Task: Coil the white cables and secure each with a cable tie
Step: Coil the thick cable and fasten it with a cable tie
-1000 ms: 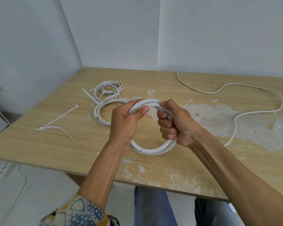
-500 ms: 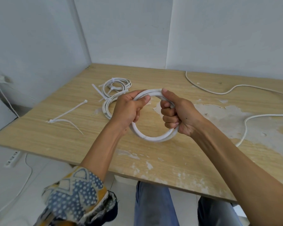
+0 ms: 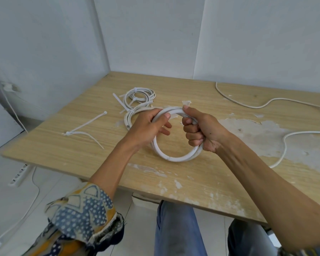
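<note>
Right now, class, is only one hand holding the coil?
No: the left hand and the right hand both grip the coil, one on each side.

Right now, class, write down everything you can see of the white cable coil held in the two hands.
The white cable coil is a round loop of a few turns of thick, smooth, plastic-looking cable. It stands roughly upright over the wooden table. The left hand grips its upper left arc; the right hand is fisted round its right side. Nothing binds its turns yet.
</note>
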